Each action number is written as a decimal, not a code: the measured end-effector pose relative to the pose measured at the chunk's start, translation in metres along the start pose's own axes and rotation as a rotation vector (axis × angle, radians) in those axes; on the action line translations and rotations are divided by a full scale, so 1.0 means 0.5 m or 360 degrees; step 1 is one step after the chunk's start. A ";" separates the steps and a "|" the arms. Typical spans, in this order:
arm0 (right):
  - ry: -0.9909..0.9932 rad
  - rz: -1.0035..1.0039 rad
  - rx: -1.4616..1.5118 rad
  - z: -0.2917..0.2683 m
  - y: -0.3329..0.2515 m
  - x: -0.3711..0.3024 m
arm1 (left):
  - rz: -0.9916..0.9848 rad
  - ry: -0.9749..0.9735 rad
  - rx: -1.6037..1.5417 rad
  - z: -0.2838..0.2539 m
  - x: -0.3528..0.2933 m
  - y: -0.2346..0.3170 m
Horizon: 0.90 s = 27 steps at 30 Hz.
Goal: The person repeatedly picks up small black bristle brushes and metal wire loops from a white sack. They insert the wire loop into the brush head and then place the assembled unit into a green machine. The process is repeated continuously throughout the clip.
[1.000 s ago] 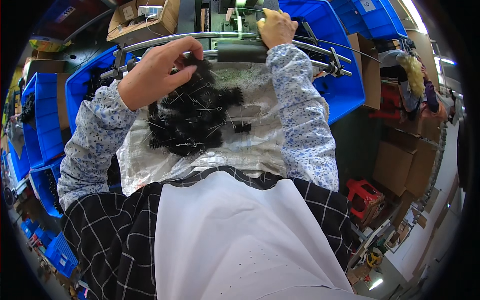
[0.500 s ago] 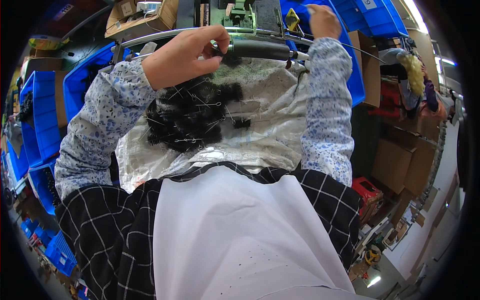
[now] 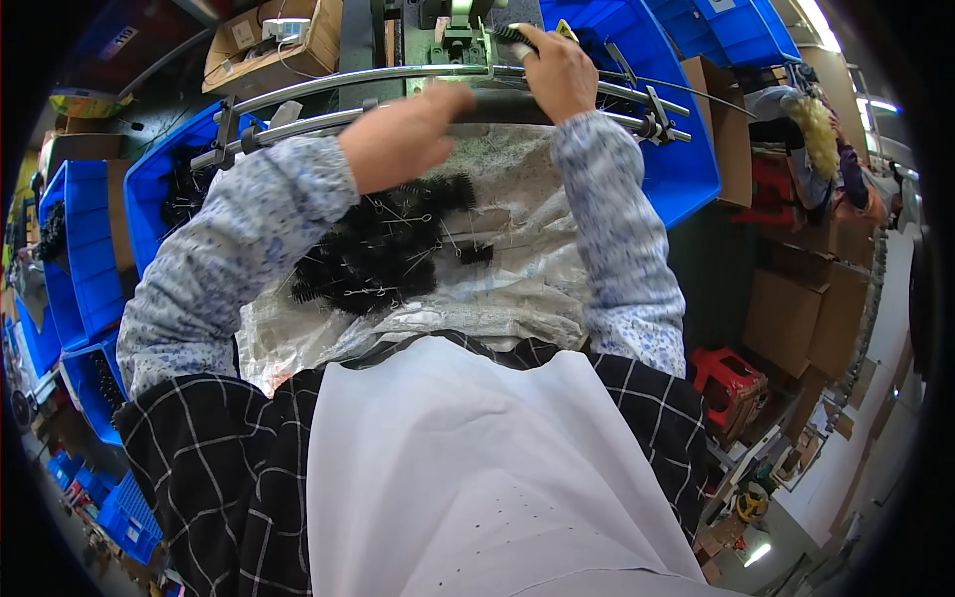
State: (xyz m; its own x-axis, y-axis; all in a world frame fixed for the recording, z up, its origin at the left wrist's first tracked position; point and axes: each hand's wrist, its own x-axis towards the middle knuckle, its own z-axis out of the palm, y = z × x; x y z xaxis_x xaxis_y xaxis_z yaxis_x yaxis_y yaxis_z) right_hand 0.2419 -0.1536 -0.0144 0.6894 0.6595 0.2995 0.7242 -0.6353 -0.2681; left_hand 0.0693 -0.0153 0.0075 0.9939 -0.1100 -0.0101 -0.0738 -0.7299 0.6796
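Grasping black brush (image 3: pixel 510 36) in right hand (image 3: pixel 563 75), just beside machine fixture (image 3: pixel 459 38) — apparently at positioning step. Cannot tell grip of left hand (image 3: pixel 401 141), blurred above brush pile (image 3: pixel 368 261). Likely calls for steady alignment next.

We wear: white sleeves (image 3: pixel 622 214), blue speckled print | black checked garment (image 3: pixel 199 463), white grid lines | pale front panel (image 3: pixel 438 428), dark dots

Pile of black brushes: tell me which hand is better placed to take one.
Left, likely: the left hand is nearer the pile; the right hand is up by the machine, apparently holding a black brush.
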 end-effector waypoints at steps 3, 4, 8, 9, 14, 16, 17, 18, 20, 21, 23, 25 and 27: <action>0.0174 -0.0093 -0.0312 0.063 0.026 0.046 | 0.0170 -0.0599 0.0487 0.069 0.031 -0.007; 0.0149 -0.0107 -0.0324 0.076 0.017 0.059 | 0.0049 -0.0809 0.0559 0.082 0.041 -0.005; 0.0141 -0.0103 -0.0399 0.072 0.009 0.070 | 0.0086 -0.1118 0.0700 0.144 0.064 -0.037; 0.0152 -0.0109 -0.0405 0.074 0.012 0.070 | 0.0075 -0.1157 0.0685 0.148 0.073 -0.037; 0.0180 -0.0158 -0.0346 0.102 0.031 0.077 | 0.0013 -0.1310 0.0572 0.139 0.069 -0.026; 0.0177 -0.0168 -0.0308 0.103 0.033 0.077 | -0.0016 -0.1471 0.0552 0.127 0.067 -0.019; 0.0168 -0.0176 -0.0282 0.103 0.037 0.076 | -0.0031 -0.1551 0.0543 0.123 0.067 -0.017; 0.0159 -0.0185 -0.0257 0.103 0.040 0.076 | -0.0034 -0.1567 0.0579 0.123 0.065 -0.017; 0.0053 -0.0188 -0.0276 0.097 0.033 0.083 | -0.0036 -0.1602 0.0654 0.124 0.062 -0.016; 0.0001 -0.0188 -0.0286 0.093 0.030 0.087 | 0.0008 -0.1576 0.0632 0.129 0.060 -0.022; 0.0111 -0.0258 -0.0287 0.088 0.027 0.090 | 0.0092 -0.1529 0.0590 0.138 0.051 -0.036; 0.0221 -0.0327 -0.0290 0.082 0.024 0.094 | 0.0071 -0.1477 0.0546 0.140 0.043 -0.038; 0.0225 -0.0176 -0.0381 0.069 0.025 0.079 | 0.0032 -0.1446 0.0485 0.133 0.038 -0.034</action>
State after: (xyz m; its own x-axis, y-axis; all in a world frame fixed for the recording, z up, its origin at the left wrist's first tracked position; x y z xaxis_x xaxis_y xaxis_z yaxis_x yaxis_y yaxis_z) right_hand 0.2786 -0.1216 -0.0374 0.5857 0.6781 0.4440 0.7594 -0.6505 -0.0082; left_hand 0.0840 -0.0500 -0.0530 0.5582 -0.5120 -0.6529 -0.2357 -0.8523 0.4669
